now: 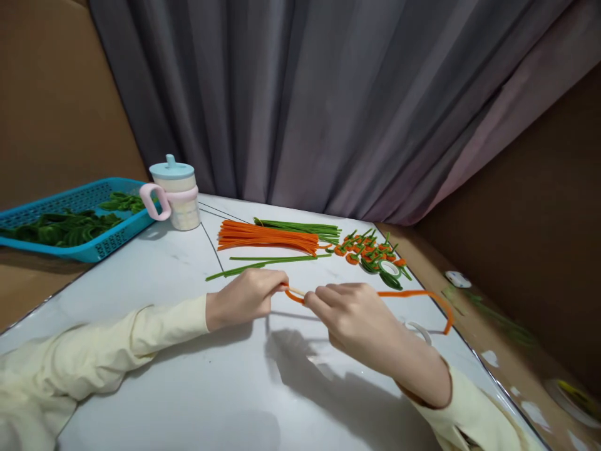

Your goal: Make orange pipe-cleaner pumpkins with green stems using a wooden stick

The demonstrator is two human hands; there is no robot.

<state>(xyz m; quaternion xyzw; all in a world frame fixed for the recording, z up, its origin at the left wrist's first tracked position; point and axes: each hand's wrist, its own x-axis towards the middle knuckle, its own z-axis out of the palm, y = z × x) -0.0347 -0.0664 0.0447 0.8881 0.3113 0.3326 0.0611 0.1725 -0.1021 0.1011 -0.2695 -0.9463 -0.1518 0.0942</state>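
My left hand (246,295) and my right hand (350,313) meet over the white table (188,376). Together they hold a thin pale stick (297,291) with an orange pipe cleaner (422,295) wound onto it. The cleaner's free end trails right in a bent loop past my right wrist. Just beyond my hands lie a bundle of orange pipe cleaners (267,238), green pipe cleaners (300,227) and a heap of small orange-and-green twisted pieces (369,250).
A blue basket (89,250) of green coiled pieces stands at the far left. A lidded cup with a pink handle (176,194) is beside it. A roll of tape (389,269) lies near the small pieces. Grey curtain hangs behind; the table edge runs along the right.
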